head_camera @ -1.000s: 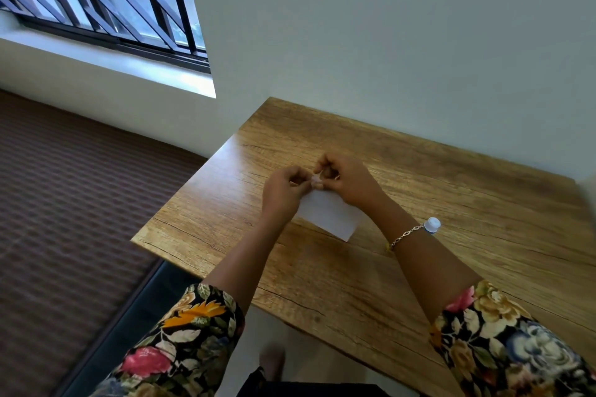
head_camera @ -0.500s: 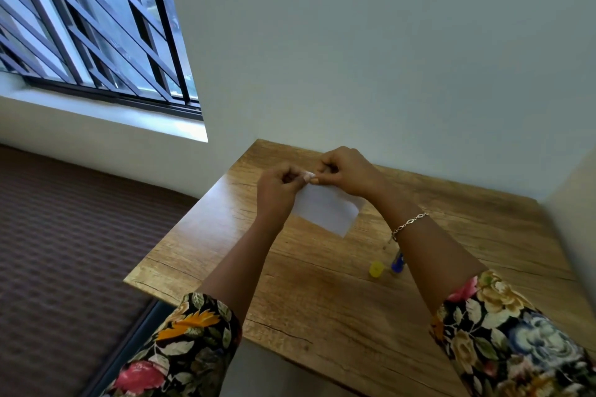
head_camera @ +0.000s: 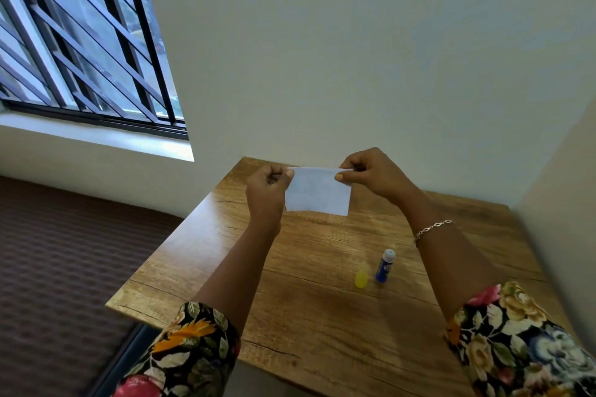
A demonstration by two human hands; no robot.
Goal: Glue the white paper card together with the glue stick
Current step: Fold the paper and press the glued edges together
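I hold the white paper card (head_camera: 317, 192) up in the air above the far part of the wooden table (head_camera: 322, 316). My left hand (head_camera: 266, 192) pinches its top left corner and my right hand (head_camera: 374, 176) pinches its top right corner, so the card hangs flat and faces me. The blue glue stick (head_camera: 384, 266) stands upright on the table under my right forearm, uncapped, its white tip showing. Its yellow cap (head_camera: 361, 279) lies just left of it.
The table stands in a corner, with a pale wall behind it and another on the right. A barred window (head_camera: 80, 42) is at the upper left. Dark ribbed flooring (head_camera: 58, 267) runs along the table's left edge.
Both hands have lifted the card off the table and moved apart to its top corners. The view has tilted up, which brings the glue stick and cap into sight.
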